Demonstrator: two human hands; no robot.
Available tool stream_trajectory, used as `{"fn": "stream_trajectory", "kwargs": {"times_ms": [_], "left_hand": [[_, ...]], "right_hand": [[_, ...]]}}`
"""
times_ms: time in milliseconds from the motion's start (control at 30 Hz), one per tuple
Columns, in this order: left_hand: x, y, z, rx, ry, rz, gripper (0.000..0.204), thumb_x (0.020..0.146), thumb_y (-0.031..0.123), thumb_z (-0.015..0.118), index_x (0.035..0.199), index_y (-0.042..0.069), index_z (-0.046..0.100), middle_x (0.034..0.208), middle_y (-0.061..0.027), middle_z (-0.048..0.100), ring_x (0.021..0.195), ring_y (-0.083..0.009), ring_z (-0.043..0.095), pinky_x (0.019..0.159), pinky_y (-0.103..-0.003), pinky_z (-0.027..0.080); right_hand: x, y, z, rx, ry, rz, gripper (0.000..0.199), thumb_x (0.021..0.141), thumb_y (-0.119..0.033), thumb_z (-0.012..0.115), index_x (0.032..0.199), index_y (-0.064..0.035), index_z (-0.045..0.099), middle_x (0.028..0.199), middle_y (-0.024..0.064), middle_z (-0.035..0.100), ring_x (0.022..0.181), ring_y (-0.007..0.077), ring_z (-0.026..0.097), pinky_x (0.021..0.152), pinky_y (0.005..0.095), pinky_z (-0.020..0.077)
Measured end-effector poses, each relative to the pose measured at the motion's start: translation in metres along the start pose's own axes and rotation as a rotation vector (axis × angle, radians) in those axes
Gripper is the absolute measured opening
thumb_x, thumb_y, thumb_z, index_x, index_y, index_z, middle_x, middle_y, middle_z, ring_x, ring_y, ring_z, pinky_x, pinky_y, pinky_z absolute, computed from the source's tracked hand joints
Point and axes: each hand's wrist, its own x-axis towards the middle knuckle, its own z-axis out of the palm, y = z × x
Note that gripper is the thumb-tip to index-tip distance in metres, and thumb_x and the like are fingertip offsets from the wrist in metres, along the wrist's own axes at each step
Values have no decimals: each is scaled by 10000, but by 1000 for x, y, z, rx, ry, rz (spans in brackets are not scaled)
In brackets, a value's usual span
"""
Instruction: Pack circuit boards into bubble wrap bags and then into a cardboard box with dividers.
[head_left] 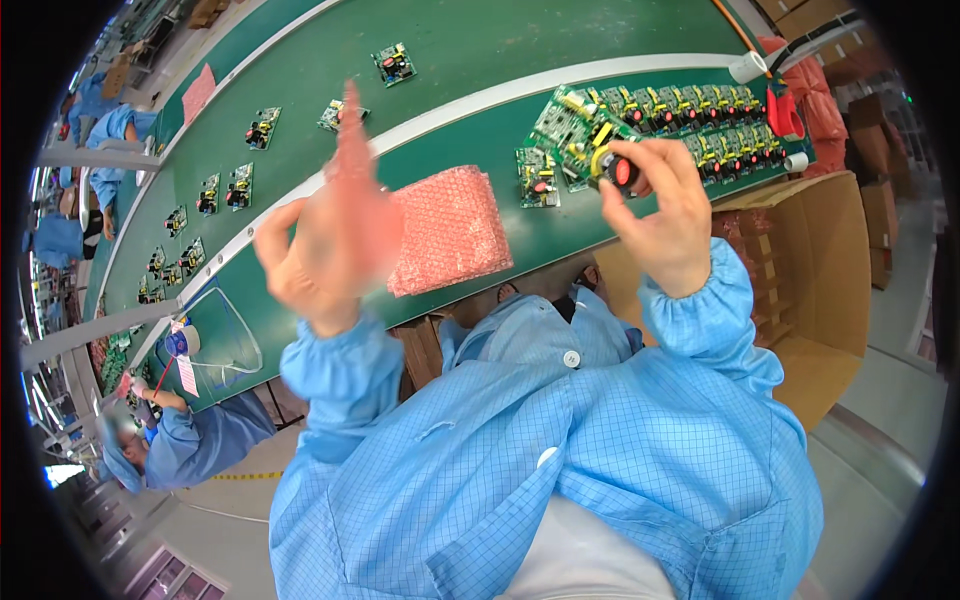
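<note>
Circuit board (578,130) tilted, right-hand-held

I see a circuit board (578,135) pinched at its near edge by my right hand's fingers (640,165); a row of boards (700,120) lies beyond and right of those fingertips. A stack of bubble-wrap bags (445,228) lies on the bench (480,110) between both hands, just right of my left hand's fingers (350,150).
</note>
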Motion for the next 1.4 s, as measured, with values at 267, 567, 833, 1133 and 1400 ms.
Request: {"fn": "stream_trajectory", "kwargs": {"times_ms": [267, 567, 833, 1133, 1400], "left_hand": [[-151, -67, 98, -37, -659, -55, 114, 750, 181, 681, 748, 67, 683, 799, -76, 606, 770, -243, 563, 676, -365, 442], [-160, -52, 106, -207, -372, -289, 79, 742, 144, 689, 801, 91, 686, 856, -66, 590, 827, -237, 531, 743, -348, 410], [-126, -30, 80, -269, -521, -183, 73, 741, 112, 681, 810, 94, 699, 899, -62, 599, 880, -239, 533, 794, -344, 410], [-135, -14, 79, -296, -464, -115, 79, 773, 123, 650, 825, 69, 677, 873, -70, 611, 889, -212, 552, 780, -327, 439], [-167, -174, 62, 309, -548, 286, 346, 919, 156, 441, 1249, 55, 458, 1173, -148, 534, 1057, -263, 521, 921, -337, 391]], "right_hand": [[-19, 26, 36, 38, -104, -5, 325, 662, -16, 677, 980, -36, 609, 881, 51, 524, 630, 113, 511, 580, 237, 460], [-57, 55, 115, -36, -400, -160, 273, 691, -64, 638, 956, -50, 569, 880, 99, 516, 713, 279, 570, 616, 349, 486], [-49, 66, 132, 261, -425, -150, 420, 689, -27, 634, 1096, -78, 543, 850, 78, 524, 722, 246, 559, 634, 334, 483], [-68, 47, 152, 515, -397, -130, 639, 746, 25, 531, 1342, -122, 353, 1090, 142, 586, 976, 298, 590, 840, 377, 468], [-21, 4, 170, 153, -639, -307, 303, 784, -201, 550, 1057, -87, 615, 1066, 129, 588, 1048, 263, 526, 906, 396, 405]]}}
